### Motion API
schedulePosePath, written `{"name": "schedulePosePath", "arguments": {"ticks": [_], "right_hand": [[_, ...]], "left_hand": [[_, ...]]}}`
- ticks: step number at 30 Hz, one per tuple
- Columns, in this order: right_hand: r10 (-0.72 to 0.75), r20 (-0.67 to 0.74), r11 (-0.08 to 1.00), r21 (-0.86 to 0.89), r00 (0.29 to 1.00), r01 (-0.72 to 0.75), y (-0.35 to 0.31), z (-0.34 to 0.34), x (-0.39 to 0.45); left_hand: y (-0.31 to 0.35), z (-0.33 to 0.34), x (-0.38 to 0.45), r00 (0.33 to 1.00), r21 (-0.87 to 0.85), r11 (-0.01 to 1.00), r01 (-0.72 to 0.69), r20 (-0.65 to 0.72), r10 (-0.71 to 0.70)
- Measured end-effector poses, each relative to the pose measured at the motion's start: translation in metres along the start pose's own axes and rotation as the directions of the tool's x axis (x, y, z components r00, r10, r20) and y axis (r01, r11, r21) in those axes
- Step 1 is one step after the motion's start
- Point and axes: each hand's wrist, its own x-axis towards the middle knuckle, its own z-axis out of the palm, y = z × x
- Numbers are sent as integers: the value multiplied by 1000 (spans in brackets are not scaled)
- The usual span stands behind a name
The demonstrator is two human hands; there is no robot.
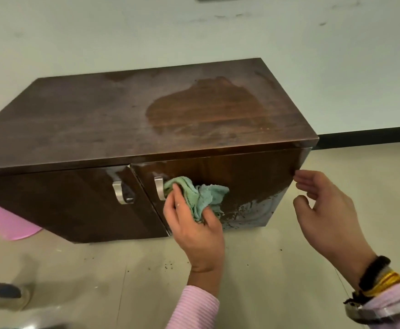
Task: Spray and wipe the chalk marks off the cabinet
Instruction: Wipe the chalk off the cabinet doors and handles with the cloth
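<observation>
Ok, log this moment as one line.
left hand: wiping cloth on right door | right hand: open, near cabinet corner

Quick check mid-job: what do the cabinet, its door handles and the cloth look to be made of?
Cabinet: likely wood-grain laminate or veneer, dark brown; doors glossy and reflective.
Door handles: brushed, silvery metal by their sheen.
Cloth: green terry or microfibre, fuzzy looped pile, bunched in the left hand.

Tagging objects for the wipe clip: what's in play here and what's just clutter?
In play:
- left hand, gripping the green cloth
- cabinet, right door wet
- right hand, open by the cabinet corner

Clutter:
- pink item on the floor, left
- blurred dark object, bottom left
</observation>
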Motion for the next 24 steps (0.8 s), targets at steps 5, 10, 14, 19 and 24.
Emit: {"name": "schedulePosePath", "arguments": {"ticks": [5,10,14,19,24], "right_hand": [[5,-9,1000,-2,1000,-5,0,1,1],[9,-11,1000,3,1000,-9,-4,0,-3],[18,-9,1000,-11,1000,-18,-1,0,-5],[29,-7,999,-28,1000,-30,1,-1,-4],[34,-7,999,-29,999,-35,6,0,-5]], "left_hand": [[-19,1,-5,997,40,999,-33,74,30],[-45,5,-31,981,106,994,6,190,-26],[-64,4,-42,966,176,984,30,248,-74],[-76,1,-44,953,213,959,187,199,-230],[-63,-12,-20,969,154,960,236,41,-245]]}}
